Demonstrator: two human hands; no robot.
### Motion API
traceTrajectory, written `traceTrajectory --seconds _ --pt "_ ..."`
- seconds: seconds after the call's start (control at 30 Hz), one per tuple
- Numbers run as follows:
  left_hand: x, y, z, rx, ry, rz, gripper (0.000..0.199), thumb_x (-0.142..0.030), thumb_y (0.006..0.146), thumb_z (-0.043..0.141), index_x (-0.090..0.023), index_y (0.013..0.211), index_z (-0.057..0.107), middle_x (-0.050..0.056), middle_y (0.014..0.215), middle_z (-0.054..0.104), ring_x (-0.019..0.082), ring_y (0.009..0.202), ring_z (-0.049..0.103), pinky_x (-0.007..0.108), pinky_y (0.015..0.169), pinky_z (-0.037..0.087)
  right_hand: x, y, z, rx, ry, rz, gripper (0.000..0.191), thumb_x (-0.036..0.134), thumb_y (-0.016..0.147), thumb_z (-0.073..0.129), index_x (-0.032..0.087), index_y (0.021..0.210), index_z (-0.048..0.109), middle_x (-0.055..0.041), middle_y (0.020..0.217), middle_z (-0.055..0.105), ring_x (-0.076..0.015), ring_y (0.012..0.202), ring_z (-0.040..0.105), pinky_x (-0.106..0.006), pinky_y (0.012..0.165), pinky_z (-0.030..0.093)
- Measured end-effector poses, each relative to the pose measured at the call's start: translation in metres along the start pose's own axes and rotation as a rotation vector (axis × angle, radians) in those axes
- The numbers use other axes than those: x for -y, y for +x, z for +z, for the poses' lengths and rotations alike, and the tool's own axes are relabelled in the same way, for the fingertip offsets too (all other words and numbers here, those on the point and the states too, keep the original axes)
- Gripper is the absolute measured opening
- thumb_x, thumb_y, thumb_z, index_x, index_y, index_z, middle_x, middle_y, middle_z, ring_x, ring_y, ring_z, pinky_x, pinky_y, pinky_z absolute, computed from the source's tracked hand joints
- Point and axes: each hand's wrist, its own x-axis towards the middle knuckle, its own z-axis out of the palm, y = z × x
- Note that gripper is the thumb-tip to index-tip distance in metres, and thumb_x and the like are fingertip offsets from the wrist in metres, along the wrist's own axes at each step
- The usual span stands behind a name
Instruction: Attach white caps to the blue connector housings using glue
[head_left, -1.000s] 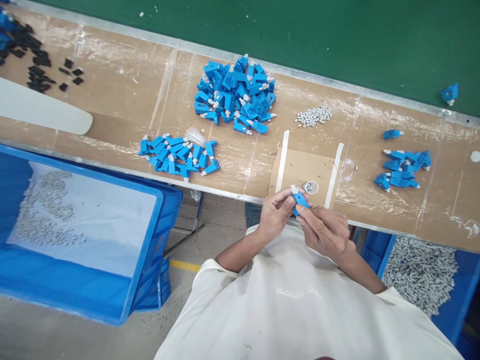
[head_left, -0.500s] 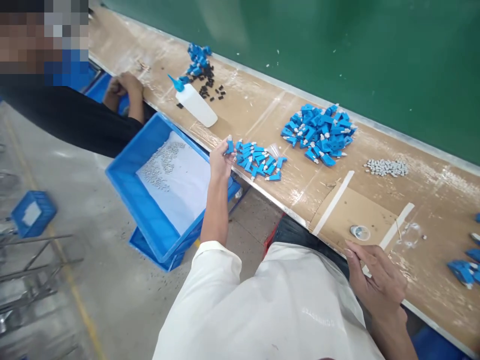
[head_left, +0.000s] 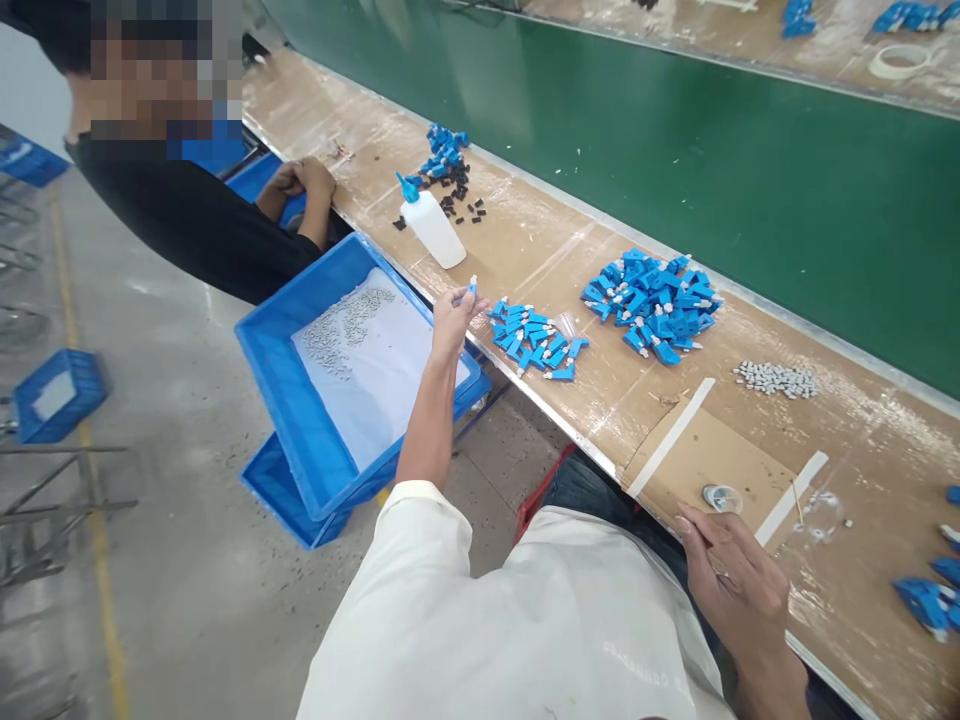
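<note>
Between the fingertips of my left hand point(head_left: 454, 322) is a small blue part point(head_left: 472, 288) with a whitish tip, held above the table's front edge. Just right of it lies a group of blue parts point(head_left: 534, 340). My right hand point(head_left: 733, 575) is at the front edge, near a small clear cup point(head_left: 722, 499) on a taped cardboard sheet point(head_left: 720, 440). Its thumb and index finger are pinched together; whatever is between them is too small to make out. Behind are a larger blue pile point(head_left: 652, 303) and small grey pieces point(head_left: 776, 380).
A blue crate point(head_left: 281, 375) with a white sheet and small grains stands left of my left arm. Beyond it sits a person in a black sleeve point(head_left: 195, 225). A white bottle point(head_left: 435, 230) stands by black pieces point(head_left: 456, 190). A green belt point(head_left: 637, 150) runs behind the table.
The view has shifted, showing more of the far side. In my left hand the blue part has turned and now shows narrower, tip upward. My right hand stays pinched near the cup.
</note>
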Motion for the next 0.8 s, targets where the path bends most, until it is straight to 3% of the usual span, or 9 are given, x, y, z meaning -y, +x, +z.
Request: traceTrajectory --seconds 0.17,0.3,0.47,0.8 --pt "-0.009 0.028 -0.012 -0.025 0.597 0.014 0.023 -0.037 0.091 0.067 -0.014 0.085 0.064 0.0 0.066 0.063 0.017 0.079 0.07 0.029 0.084 0.051 0.0 0.002 0.003 -0.018 -0.01 -0.024 0.03 0.005 0.088 0.071 0.021 0.113 0.071 -0.0031 0.085 0.077 -0.0182 0.069 0.076 -0.027 0.062 0.061" --pt "-0.005 0.032 -0.019 0.075 1.001 0.057 0.029 -0.041 0.091 0.061 -0.015 0.084 0.071 0.007 0.079 0.074 0.023 0.09 0.068 0.031 0.084 0.046 0.003 0.005 0.001 -0.028 -0.005 -0.024 0.028 0.004 0.089 0.071 0.021 0.111 0.07 -0.0025 0.083 0.077 -0.0177 0.067 0.074 -0.027 0.06 0.061" --pt "-0.001 0.03 -0.019 0.056 1.076 0.093 0.031 -0.04 0.091 0.057 -0.015 0.092 0.075 0.012 0.094 0.076 0.025 0.095 0.065 0.032 0.084 0.044 0.007 0.012 -0.001 -0.031 -0.009 -0.021 0.026 0.004 0.09 0.069 0.022 0.109 0.071 -0.0019 0.081 0.076 -0.0173 0.065 0.073 -0.027 0.056 0.059" --pt "-0.006 0.01 -0.014 0.101 1.11 0.096 0.034 -0.036 0.091 0.051 -0.019 0.063 0.059 0.004 0.066 0.06 0.019 0.072 0.054 0.031 0.069 0.035 0.003 0.004 -0.001 -0.021 -0.005 -0.003 0.026 0.003 0.088 0.072 0.02 0.109 0.071 -0.0027 0.084 0.077 -0.0158 0.068 0.074 -0.026 0.066 0.06"
